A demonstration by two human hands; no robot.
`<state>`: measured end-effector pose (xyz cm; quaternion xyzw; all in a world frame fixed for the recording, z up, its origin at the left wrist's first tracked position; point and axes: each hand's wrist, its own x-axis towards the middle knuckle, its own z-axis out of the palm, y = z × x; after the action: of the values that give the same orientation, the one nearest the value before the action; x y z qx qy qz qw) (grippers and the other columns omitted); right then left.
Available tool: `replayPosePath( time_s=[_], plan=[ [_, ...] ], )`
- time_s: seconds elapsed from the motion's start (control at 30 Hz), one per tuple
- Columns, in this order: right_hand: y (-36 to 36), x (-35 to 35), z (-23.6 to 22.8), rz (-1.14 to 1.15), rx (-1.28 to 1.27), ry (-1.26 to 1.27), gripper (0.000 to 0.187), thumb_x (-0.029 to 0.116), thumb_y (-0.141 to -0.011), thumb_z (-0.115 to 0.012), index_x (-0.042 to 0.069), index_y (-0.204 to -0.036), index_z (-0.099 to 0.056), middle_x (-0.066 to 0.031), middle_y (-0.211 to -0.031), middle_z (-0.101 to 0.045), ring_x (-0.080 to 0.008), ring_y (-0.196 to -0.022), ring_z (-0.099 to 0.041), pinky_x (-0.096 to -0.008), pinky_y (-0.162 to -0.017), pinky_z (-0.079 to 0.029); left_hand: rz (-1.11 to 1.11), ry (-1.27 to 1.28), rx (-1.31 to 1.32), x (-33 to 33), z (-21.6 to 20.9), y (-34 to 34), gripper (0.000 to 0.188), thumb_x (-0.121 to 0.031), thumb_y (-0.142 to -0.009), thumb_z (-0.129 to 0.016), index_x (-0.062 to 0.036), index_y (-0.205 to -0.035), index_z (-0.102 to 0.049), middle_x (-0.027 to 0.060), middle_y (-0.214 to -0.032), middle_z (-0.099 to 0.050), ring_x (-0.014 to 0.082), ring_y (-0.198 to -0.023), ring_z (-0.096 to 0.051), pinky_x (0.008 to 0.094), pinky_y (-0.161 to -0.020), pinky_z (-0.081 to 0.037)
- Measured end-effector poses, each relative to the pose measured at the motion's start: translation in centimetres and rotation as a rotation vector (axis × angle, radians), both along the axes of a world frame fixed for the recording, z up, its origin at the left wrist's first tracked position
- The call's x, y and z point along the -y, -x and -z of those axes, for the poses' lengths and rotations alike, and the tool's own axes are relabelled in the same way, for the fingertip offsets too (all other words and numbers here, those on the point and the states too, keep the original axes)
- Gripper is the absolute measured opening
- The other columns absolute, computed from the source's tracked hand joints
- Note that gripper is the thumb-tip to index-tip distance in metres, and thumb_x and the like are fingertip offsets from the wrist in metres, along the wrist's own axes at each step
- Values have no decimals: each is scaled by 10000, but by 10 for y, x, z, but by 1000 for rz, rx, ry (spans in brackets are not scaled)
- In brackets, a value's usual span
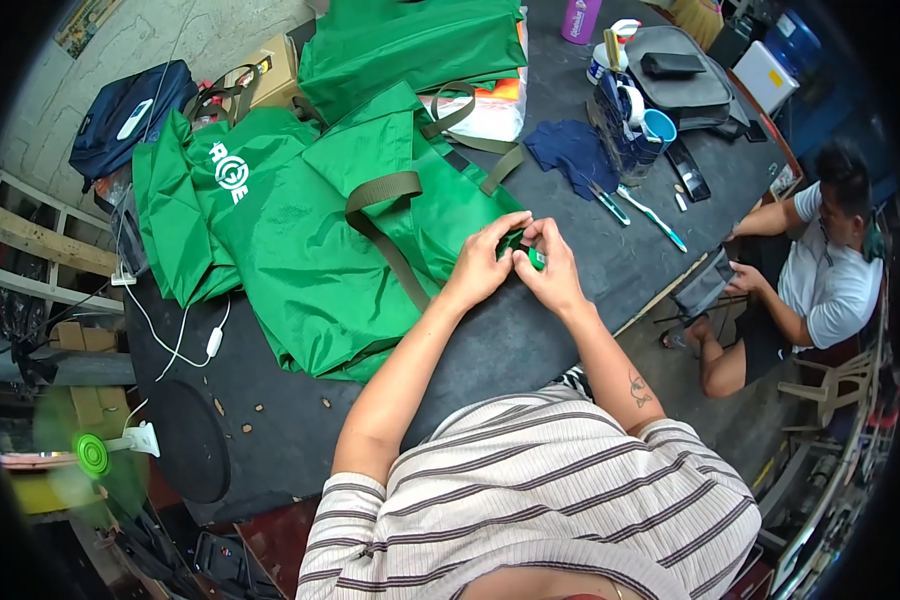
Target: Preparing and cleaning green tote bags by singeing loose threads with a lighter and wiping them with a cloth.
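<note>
A large green fabric bag (300, 190) with a white printed emblem lies spread over the table, its olive webbing strap (395, 262) looped across it. At the bag's right corner, my left hand (483, 262) pinches the edge with bent fingers. My right hand (553, 270) meets it there, thumb and fingers closed on the same corner. A small bright green piece (537, 259) shows between the right fingers; whether it is a fold of the bag or a separate thing I cannot tell. Both thumbs nearly touch, and the fingertips partly hide the corner.
Stacked green fabric (410, 45) lies at the back. Toward the right are a dark blue cloth (570, 155), toothbrush-like tools (653, 218), a phone (688, 172) and a basket of supplies (620, 125). A co-worker (820, 250) sits beyond the right edge. A fan (93, 455) stands left.
</note>
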<state>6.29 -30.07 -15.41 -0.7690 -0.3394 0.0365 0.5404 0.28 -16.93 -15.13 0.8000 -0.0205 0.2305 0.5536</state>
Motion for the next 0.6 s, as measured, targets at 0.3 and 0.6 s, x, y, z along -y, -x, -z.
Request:
replayPosePath(
  time_s=[0.3,0.6],
  plan=[
    [5,-12,3,99,62,46,374,72,-732,-631,40,-1018,-392,-80,-880,-509,-129,-563,-451,-300,-549,-417,-31,2,6,2,1,-2,479,125,-705,-529,-22,-1161,-546,147,-1106,-624,323,-1034,-608,371,-886,-483],
    [7,-13,2,80,32,-56,380,87,-734,-645,45,-1012,-389,-72,-874,-510,-109,-556,-438,-283,-542,-407,-56,56,33,1,3,-2,495,126,-702,-535,-25,-1173,-542,152,-1121,-625,310,-1046,-612,353,-889,-485]
  ],
)
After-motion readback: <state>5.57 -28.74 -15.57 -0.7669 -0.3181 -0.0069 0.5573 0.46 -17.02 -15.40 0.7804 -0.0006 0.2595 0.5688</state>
